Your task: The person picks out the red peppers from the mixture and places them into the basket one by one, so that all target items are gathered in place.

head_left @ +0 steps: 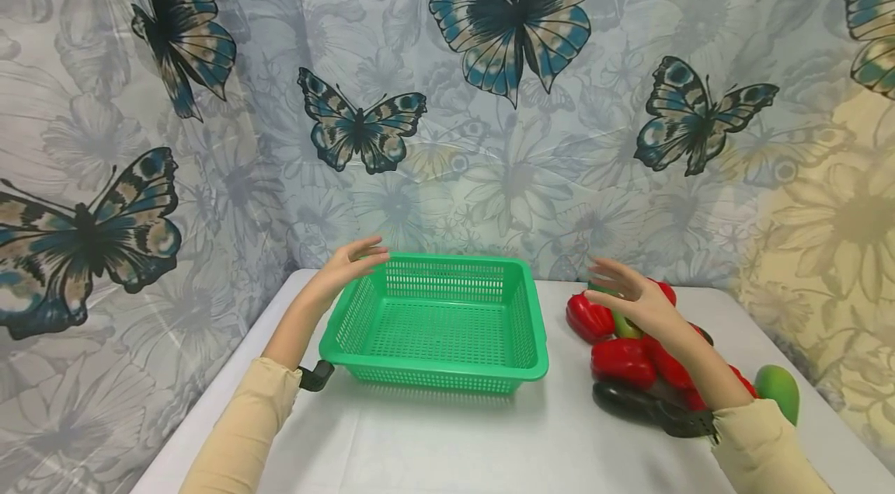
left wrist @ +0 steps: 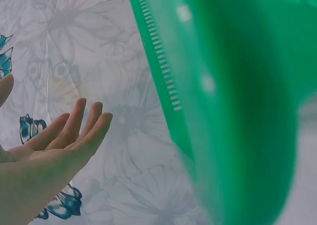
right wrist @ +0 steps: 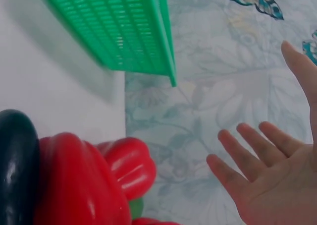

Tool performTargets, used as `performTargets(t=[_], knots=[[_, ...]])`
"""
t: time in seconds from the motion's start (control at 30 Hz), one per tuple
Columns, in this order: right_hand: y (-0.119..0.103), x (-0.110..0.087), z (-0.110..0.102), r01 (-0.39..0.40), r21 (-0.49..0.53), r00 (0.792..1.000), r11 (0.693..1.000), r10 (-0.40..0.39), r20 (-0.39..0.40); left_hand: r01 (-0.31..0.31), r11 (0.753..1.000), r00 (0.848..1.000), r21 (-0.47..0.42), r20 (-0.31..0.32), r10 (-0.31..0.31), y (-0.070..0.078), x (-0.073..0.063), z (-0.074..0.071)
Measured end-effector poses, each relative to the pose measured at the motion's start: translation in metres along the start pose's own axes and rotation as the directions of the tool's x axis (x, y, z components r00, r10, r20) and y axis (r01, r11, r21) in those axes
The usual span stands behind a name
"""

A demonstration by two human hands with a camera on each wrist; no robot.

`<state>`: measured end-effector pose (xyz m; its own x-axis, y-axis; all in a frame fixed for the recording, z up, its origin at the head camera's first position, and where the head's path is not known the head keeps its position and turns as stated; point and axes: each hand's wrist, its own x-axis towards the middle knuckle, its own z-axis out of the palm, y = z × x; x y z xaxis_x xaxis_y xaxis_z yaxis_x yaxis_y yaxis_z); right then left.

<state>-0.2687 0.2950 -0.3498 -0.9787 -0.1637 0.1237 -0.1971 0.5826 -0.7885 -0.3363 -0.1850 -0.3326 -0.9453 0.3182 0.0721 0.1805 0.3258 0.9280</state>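
A green plastic basket point(head_left: 437, 371) stands on the table, its slotted floor showing. Beside its back left corner my left hand point(head_left: 347, 264) is raised with loosely bent fingers and holds nothing; in the left wrist view a gap separates it from the basket point(left wrist: 237, 111). To the right lies a pile of red bell peppers point(head_left: 622, 363) with a dark eggplant point(head_left: 621, 399) at its front. My right hand point(head_left: 645, 306) hovers over this pile, its fingers spread and grasping nothing, as the right wrist view confirms. My forearm hides part of the pile.
A green mango-like fruit point(head_left: 778, 391) lies at the pile's right end. Another green item point(head_left: 625, 327) sits among the peppers. White cloth covers the table point(head_left: 419, 447). Butterfly-patterned curtains point(head_left: 517, 191) hang close behind and at the left. Black straps circle both wrists.
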Motion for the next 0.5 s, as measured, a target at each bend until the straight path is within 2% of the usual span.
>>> performTargets(t=[0.17, 0.3, 0.5], knots=[[0.004, -0.008, -0.006, -0.009, -0.003, 1.000, 1.000, 0.009, -0.010, 0.000, 1.000, 1.000, -0.010, -0.002, 0.000, -0.005, -0.001, -0.005], [0.010, -0.012, -0.010, 0.018, 0.008, 1.000, 1.000, -0.018, -0.017, 0.006, 1.000, 1.000, -0.012, -0.018, -0.006, -0.010, -0.003, -0.008], [0.018, -0.019, -0.016, 0.055, 0.044, 0.998, 0.997, -0.054, -0.031, 0.049, 0.999, 0.998, -0.005, -0.039, -0.049, -0.018, -0.007, -0.013]])
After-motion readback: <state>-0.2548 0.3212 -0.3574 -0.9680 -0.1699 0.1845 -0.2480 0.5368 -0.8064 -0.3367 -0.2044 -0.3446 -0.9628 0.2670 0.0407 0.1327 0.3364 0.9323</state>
